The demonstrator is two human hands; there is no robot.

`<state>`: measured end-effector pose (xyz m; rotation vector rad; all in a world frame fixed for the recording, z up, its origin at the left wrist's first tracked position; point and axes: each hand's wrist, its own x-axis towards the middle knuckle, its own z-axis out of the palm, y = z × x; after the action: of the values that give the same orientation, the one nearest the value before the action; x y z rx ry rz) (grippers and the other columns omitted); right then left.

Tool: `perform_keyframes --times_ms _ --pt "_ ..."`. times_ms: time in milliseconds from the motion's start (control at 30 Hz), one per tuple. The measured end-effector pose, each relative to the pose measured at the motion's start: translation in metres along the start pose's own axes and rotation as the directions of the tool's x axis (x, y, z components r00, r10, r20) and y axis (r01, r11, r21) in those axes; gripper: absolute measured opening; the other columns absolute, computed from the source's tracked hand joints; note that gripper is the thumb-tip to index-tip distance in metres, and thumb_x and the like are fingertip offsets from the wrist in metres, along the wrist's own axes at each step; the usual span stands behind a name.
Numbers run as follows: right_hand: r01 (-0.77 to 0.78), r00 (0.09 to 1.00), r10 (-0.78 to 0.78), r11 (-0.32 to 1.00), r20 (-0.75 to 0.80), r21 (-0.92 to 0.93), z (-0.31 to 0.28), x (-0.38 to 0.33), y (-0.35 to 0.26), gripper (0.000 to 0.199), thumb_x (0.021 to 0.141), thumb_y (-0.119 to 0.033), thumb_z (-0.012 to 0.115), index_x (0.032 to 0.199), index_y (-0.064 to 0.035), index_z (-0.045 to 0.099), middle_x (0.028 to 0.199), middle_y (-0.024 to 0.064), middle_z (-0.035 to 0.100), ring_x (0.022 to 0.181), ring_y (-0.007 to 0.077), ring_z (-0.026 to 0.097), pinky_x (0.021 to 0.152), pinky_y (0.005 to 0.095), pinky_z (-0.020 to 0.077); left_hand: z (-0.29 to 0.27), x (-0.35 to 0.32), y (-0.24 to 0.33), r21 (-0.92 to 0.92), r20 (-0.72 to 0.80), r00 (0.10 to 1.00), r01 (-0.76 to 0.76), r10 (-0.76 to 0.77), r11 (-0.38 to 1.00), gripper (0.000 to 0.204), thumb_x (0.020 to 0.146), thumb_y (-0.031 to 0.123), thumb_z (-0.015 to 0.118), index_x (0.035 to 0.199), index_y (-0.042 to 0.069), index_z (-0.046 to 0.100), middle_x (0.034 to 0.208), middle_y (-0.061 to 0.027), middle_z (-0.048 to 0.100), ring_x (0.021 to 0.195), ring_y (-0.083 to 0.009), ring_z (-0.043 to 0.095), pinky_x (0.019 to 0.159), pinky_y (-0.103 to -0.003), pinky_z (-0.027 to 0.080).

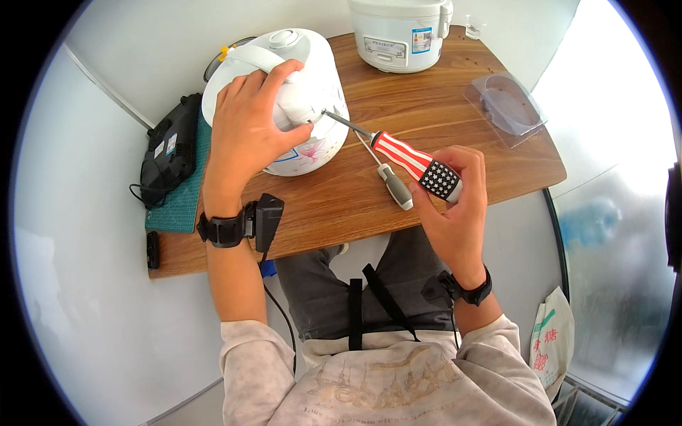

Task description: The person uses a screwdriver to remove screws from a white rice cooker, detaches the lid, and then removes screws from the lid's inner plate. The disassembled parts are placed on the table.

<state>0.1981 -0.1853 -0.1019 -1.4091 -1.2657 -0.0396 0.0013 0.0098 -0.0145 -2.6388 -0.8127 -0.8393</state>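
Observation:
A white rice cooker with a pink flower print stands at the left of the table, turned so that a raised white part of its lid faces me. My left hand grips that part, fingers over the top and thumb at its near side. In my right hand is a screwdriver with a red-and-white striped, star-patterned handle. Its shaft points up and left, and the tip is at the side of the gripped part. Whether the tip sits in a screw is too small to tell. A second screwdriver, grey-handled, lies beneath it on the table.
Another rice cooker stands at the back of the wooden table. A clear plastic tray lies at the right, and a small clear cup stands behind it. At the left, a black case rests on a green cutting mat.

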Motion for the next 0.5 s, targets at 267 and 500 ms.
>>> perform_keyframes --times_ms 267,500 --pt "-0.394 0.903 0.359 0.91 0.235 0.126 -0.001 0.005 -0.018 0.027 0.096 -0.013 0.069 0.119 -0.0026 0.059 0.09 0.0138 0.07 0.069 0.0252 0.065 0.067 0.0342 0.0514 0.0 -0.002 -0.001 0.015 -0.002 1.0 -0.002 0.002 1.0 0.07 0.068 0.027 0.081 0.133 0.023 0.057 0.106 -0.0068 0.065 0.106 -0.0316 0.059 0.102 -0.043 0.042" --pt "-0.009 1.0 0.01 0.998 0.01 -0.07 0.008 0.001 -0.011 0.026 0.084 -0.005 0.078 0.107 -0.0049 0.065 0.102 0.0107 0.062 0.085 0.0276 0.061 0.074 0.0364 0.0509 -0.001 -0.001 -0.001 0.0 0.042 0.999 0.032 -0.032 1.0 0.072 0.068 0.027 0.08 0.136 0.024 0.056 0.112 -0.0074 0.065 0.11 -0.0329 0.058 0.102 -0.045 0.042"
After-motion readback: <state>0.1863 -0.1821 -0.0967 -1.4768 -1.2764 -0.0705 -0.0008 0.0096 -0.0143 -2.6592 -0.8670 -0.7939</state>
